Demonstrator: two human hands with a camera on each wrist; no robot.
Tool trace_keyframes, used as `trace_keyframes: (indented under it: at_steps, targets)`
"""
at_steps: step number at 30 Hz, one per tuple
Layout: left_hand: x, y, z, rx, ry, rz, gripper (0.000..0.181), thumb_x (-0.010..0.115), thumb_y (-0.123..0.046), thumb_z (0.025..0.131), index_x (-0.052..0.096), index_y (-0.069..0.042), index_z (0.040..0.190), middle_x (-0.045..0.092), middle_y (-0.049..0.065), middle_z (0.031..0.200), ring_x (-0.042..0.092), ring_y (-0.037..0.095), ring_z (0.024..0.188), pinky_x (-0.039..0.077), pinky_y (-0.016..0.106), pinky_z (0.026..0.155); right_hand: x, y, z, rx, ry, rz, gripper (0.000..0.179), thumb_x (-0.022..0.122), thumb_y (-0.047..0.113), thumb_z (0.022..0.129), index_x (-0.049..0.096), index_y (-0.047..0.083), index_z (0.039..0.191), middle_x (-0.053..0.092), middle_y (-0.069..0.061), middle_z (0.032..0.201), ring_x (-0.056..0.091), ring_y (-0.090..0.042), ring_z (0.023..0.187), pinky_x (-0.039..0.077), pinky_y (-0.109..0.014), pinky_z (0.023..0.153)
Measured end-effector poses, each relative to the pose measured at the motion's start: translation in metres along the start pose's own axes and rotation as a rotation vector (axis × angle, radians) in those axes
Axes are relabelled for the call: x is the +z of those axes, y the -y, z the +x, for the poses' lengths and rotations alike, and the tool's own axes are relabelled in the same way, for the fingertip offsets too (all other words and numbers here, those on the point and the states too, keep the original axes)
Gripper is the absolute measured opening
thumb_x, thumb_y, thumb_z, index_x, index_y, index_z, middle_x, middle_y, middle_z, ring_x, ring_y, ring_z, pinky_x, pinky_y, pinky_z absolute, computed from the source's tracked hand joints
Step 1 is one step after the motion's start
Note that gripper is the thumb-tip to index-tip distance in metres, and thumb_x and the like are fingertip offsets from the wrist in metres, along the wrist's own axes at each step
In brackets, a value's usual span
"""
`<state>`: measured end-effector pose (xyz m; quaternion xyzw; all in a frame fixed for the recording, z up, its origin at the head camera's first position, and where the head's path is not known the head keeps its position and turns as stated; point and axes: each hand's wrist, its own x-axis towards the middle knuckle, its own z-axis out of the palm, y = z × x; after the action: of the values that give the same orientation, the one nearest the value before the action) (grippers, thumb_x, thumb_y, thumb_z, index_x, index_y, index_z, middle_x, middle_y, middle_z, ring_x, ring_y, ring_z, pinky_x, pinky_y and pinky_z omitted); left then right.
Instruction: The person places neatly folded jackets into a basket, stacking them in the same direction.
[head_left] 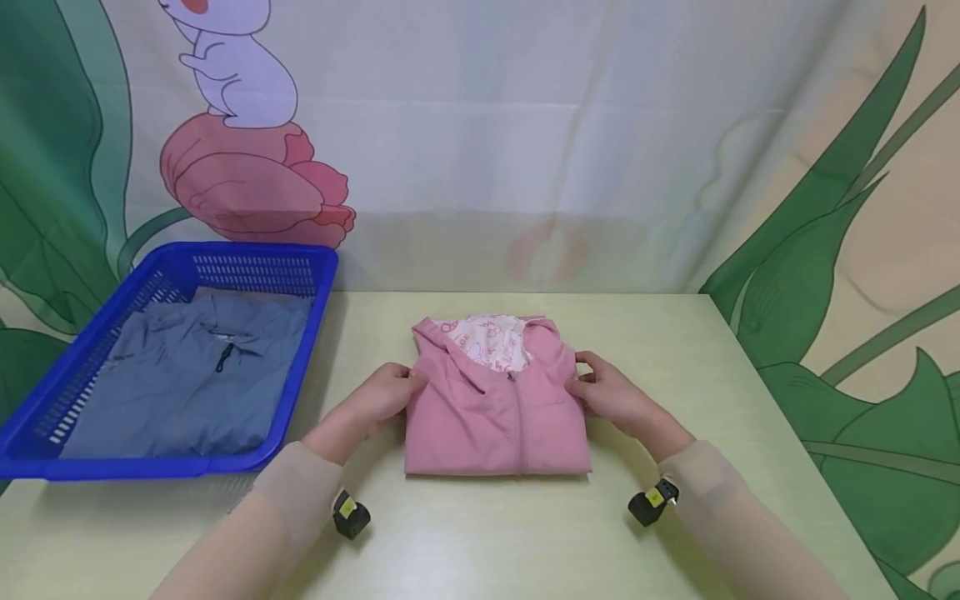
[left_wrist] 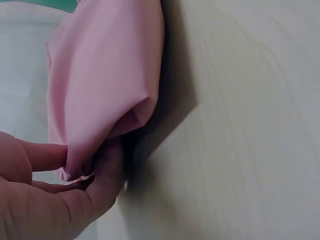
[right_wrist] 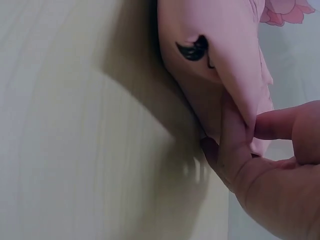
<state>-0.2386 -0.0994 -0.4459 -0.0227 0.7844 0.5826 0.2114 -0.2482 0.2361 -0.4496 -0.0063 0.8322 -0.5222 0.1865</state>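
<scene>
A folded pink jacket with a front zipper and a white printed lining at the neck lies in the middle of the table. My left hand pinches its left side, thumb on top and fingers tucked beneath the cloth, as the left wrist view shows on the pink fabric. On the opposite side my right hand pinches the right edge the same way. In the right wrist view a black mark shows on the pink cloth near my fingers.
A blue plastic basket stands at the left of the pale table, holding a folded grey-blue garment with a black zipper pull. Behind the table hangs a printed curtain. Small black cameras are strapped to both wrists.
</scene>
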Motion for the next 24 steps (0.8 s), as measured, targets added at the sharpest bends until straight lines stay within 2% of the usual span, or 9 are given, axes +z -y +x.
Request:
trace_keyframes:
  at_steps: [5, 8, 10, 15, 19, 24]
  targets:
    - [-0.001, 0.002, 0.004, -0.031, 0.043, -0.121, 0.051, 0.043, -0.011, 0.109, 0.033, 0.026, 0.142, 0.061, 0.022, 0.111, 0.062, 0.024, 0.096, 0.054, 0.046, 0.095, -0.001, -0.001, 0.003, 0.029, 0.024, 0.102, 0.058, 0.050, 0.010, 0.107, 0.024, -0.001, 0.158, 0.052, -0.027, 0.133, 0.060, -0.027, 0.108, 0.055, -0.040, 0.092]
    - [-0.002, 0.002, 0.005, -0.052, 0.056, -0.151, 0.051, 0.045, -0.013, 0.109, 0.034, 0.024, 0.142, 0.062, 0.020, 0.109, 0.064, 0.023, 0.094, 0.055, 0.045, 0.094, -0.002, -0.004, 0.005, 0.056, 0.026, 0.143, 0.058, 0.050, 0.011, 0.107, 0.023, -0.002, 0.157, 0.053, -0.023, 0.129, 0.058, -0.025, 0.106, 0.052, -0.040, 0.094]
    - [-0.003, 0.002, 0.006, -0.055, 0.067, -0.163, 0.048, 0.047, -0.015, 0.108, 0.041, 0.022, 0.139, 0.064, 0.018, 0.104, 0.065, 0.022, 0.090, 0.056, 0.044, 0.092, -0.003, -0.006, 0.005, 0.070, 0.023, 0.151, 0.058, 0.050, 0.012, 0.107, 0.024, -0.002, 0.157, 0.054, -0.021, 0.126, 0.058, -0.025, 0.105, 0.052, -0.040, 0.094]
    - [-0.005, 0.005, 0.010, -0.055, 0.072, -0.184, 0.042, 0.051, -0.018, 0.105, 0.054, 0.016, 0.129, 0.065, 0.010, 0.091, 0.064, 0.019, 0.082, 0.058, 0.042, 0.087, -0.003, -0.004, 0.004, 0.061, 0.019, 0.155, 0.059, 0.052, 0.018, 0.107, 0.026, -0.003, 0.155, 0.054, -0.023, 0.131, 0.060, -0.029, 0.110, 0.052, -0.045, 0.096]
    - [-0.006, 0.007, 0.012, -0.055, 0.068, -0.199, 0.047, 0.053, -0.017, 0.104, 0.049, 0.016, 0.137, 0.065, 0.012, 0.098, 0.064, 0.020, 0.086, 0.057, 0.042, 0.090, -0.001, -0.003, 0.007, 0.047, 0.008, 0.186, 0.058, 0.054, 0.022, 0.107, 0.029, -0.002, 0.154, 0.055, -0.023, 0.129, 0.061, -0.027, 0.107, 0.054, -0.040, 0.091]
    - [-0.005, 0.006, 0.014, -0.065, 0.074, -0.226, 0.055, 0.056, -0.017, 0.104, 0.040, 0.015, 0.145, 0.064, 0.017, 0.112, 0.064, 0.023, 0.095, 0.055, 0.043, 0.092, 0.002, -0.006, 0.009, 0.056, -0.030, 0.236, 0.053, 0.056, 0.017, 0.106, 0.033, -0.004, 0.149, 0.061, -0.020, 0.117, 0.065, -0.021, 0.093, 0.057, -0.033, 0.077]
